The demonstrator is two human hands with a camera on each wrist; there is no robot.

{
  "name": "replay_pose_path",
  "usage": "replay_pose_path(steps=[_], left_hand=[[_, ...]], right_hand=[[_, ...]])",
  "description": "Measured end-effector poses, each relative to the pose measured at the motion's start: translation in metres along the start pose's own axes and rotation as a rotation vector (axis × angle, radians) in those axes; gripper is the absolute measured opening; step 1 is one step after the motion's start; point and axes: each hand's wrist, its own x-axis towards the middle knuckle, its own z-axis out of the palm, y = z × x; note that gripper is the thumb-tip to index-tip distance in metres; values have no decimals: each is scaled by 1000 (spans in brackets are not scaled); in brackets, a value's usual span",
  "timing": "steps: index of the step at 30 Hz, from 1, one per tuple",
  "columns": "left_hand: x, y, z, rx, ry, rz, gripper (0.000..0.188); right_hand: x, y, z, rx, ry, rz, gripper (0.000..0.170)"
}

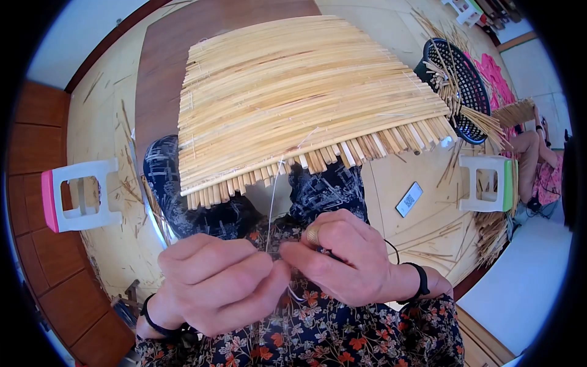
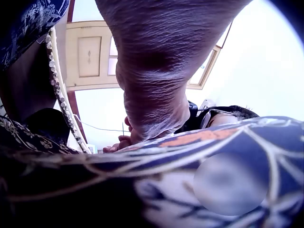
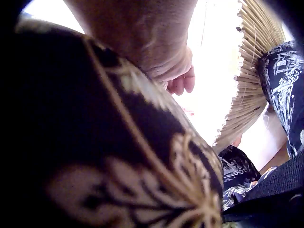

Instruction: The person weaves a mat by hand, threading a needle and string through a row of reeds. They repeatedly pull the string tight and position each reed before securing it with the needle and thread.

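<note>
A large mat of straw-coloured stalks [image 1: 293, 92] slopes across the person's knees, its near edge a row of cut ends. From that edge a taut white thread [image 1: 273, 196] runs down to the fingers. The left hand [image 1: 214, 275] pinches the thread between thumb and curled fingers. Almost meeting it, the right hand [image 1: 348, 257] also has thumb and fingers pinched at the thread; what else it holds is hidden. A gold-coloured band [image 1: 313, 235] circles one right finger. In the left wrist view, a thin needle-like line [image 2: 123, 128] stands at the fingertips.
A dark basket [image 1: 455, 92] with loose stalks stands right of the mat. White stools [image 1: 82, 192] flank the person, and a phone [image 1: 409, 199] lies on the stalk-strewn floor. Another person [image 1: 544, 153] sits at far right with a smaller mat.
</note>
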Motion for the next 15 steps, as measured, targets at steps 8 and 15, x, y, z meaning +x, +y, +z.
replay_pose_path(steps=[8,15], left_hand=[[1,-2,6,145,15,55,28],[4,-2,0,189,-49,-3,22]], right_hand=[[0,-2,1,97,61,107,29],[3,-3,1,247,-9,275,30]])
